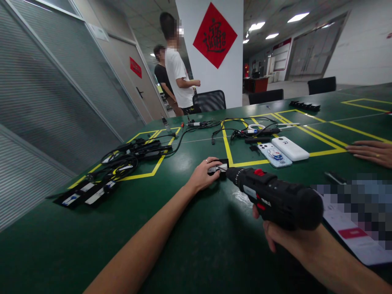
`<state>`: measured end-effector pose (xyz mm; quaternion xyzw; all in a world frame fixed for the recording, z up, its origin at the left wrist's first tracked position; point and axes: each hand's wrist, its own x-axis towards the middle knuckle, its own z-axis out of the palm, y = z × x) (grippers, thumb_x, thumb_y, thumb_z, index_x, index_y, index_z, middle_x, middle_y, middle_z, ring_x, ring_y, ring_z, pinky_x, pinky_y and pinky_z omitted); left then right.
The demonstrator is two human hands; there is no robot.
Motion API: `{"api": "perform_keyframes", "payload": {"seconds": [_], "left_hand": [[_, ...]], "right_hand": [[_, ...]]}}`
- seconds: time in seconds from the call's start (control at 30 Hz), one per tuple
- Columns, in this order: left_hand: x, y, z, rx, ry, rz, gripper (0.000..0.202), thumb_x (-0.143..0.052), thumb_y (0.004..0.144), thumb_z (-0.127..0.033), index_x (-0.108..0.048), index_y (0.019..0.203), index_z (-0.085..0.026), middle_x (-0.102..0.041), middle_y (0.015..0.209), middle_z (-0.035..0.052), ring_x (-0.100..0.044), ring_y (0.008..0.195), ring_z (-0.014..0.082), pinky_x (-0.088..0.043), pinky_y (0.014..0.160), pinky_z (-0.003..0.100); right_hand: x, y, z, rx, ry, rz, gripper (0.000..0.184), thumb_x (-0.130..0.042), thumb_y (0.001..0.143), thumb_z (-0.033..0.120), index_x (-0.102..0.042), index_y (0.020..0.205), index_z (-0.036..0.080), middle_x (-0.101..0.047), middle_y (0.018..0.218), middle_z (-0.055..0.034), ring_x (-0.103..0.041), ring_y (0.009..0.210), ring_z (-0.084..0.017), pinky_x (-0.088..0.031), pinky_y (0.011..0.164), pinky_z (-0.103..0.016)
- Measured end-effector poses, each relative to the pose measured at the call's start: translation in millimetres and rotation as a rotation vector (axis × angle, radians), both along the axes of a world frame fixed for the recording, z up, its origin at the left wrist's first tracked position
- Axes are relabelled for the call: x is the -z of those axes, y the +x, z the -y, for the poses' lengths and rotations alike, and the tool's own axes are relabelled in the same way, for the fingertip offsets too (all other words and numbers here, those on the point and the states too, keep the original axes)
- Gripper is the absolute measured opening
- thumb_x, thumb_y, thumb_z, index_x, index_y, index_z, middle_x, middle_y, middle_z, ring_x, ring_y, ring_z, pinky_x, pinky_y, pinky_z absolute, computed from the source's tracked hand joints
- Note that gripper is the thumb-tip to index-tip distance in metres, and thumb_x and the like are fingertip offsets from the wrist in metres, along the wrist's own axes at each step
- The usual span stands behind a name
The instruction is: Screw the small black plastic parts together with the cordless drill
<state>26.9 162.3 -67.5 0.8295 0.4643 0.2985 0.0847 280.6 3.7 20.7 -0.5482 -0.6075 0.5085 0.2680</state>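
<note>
My left hand (204,173) grips a small black part (226,163) with a whitish piece in it, holding it against the green table; the part's exact kind is hard to make out. Wrapped round the handle of a black cordless drill (277,196) with red accents is my right hand (289,239). The drill lies nearly level, its chuck pointing left, and the bit reaches the held part near my left fingertips. Whether the bit sits on a screw is too small to see.
Cables and black parts (134,157) lie at left inside yellow tape. Beyond my hands are a phone (274,154), a white power bank (290,148) and pen-shaped tools (260,131). At right are another person's hand (372,152) and a tablet (352,232). Two people stand behind the table.
</note>
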Motion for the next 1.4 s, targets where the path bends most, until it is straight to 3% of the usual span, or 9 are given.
{"api": "perform_keyframes", "payload": {"seconds": [0.13, 0.3, 0.63, 0.87, 1.03, 1.4], "left_hand": [[-4.1, -3.1, -1.4, 0.045, -0.065, 0.042, 0.029, -0.046, 0.085, -0.026, -0.061, 0.109, -0.026, -0.054, 0.120, 0.0038, -0.050, 0.112, 0.0207, -0.038, 0.102, 0.039], [-7.4, -8.0, -3.0, 0.111, -0.125, 0.088, 0.032, -0.040, 0.088, -0.025, -0.059, 0.114, -0.026, -0.052, 0.125, 0.0033, -0.048, 0.116, 0.0199, -0.037, 0.103, 0.039], [-7.4, -8.9, -4.2, 0.118, -0.124, 0.083, 0.033, -0.036, 0.089, -0.024, -0.061, 0.110, -0.026, -0.053, 0.121, 0.0037, -0.049, 0.114, 0.0203, -0.037, 0.102, 0.039], [-4.7, -8.5, -1.8, 0.127, -0.037, -0.027, 0.045, -0.062, 0.072, -0.021, -0.054, 0.116, -0.026, -0.048, 0.126, 0.0051, -0.048, 0.115, 0.0230, -0.038, 0.102, 0.038], [-3.3, -5.0, 0.0, 0.104, 0.000, -0.028, 0.035, -0.060, 0.078, -0.029, -0.055, 0.112, -0.025, -0.050, 0.122, 0.0062, -0.050, 0.111, 0.0222, -0.041, 0.099, 0.038], [-0.4, -6.1, -2.2, 0.111, 0.005, -0.019, 0.034, -0.060, 0.078, -0.027, -0.056, 0.112, -0.024, -0.050, 0.121, 0.0055, -0.050, 0.111, 0.0210, -0.041, 0.099, 0.036]], "right_hand": [[0.7, 3.1, -2.7, 0.008, 0.042, 0.023, 0.013, -0.055, 0.073, 0.034, -0.063, 0.075, 0.024, -0.061, 0.063, 0.0004, -0.057, 0.057, -0.017, -0.045, 0.053, -0.027], [2.2, 4.7, -5.0, -0.031, 0.021, 0.028, 0.020, -0.053, 0.075, 0.030, -0.063, 0.091, 0.024, -0.063, 0.065, 0.0002, -0.060, 0.061, -0.018, -0.047, 0.056, -0.028], [-3.8, -0.8, -7.1, -0.028, 0.033, -0.030, 0.013, -0.055, 0.070, 0.024, -0.064, 0.078, 0.025, -0.059, 0.054, 0.0010, -0.059, 0.051, -0.019, -0.044, 0.048, -0.030], [-1.9, -0.1, -8.8, -0.056, 0.023, -0.062, 0.014, -0.052, 0.073, 0.026, -0.063, 0.080, 0.023, -0.062, 0.059, 0.0006, -0.060, 0.055, -0.018, -0.044, 0.051, -0.029], [-5.3, 1.1, -8.9, -0.073, -0.010, -0.037, 0.014, -0.053, 0.074, 0.027, -0.062, 0.082, 0.020, -0.060, 0.059, 0.0008, -0.059, 0.055, -0.016, -0.044, 0.051, -0.026], [-4.8, 0.2, -9.9, -0.097, -0.038, -0.075, 0.017, -0.051, 0.074, 0.023, -0.061, 0.087, 0.019, -0.061, 0.067, -0.0001, -0.057, 0.057, -0.014, -0.045, 0.055, -0.026]]}}
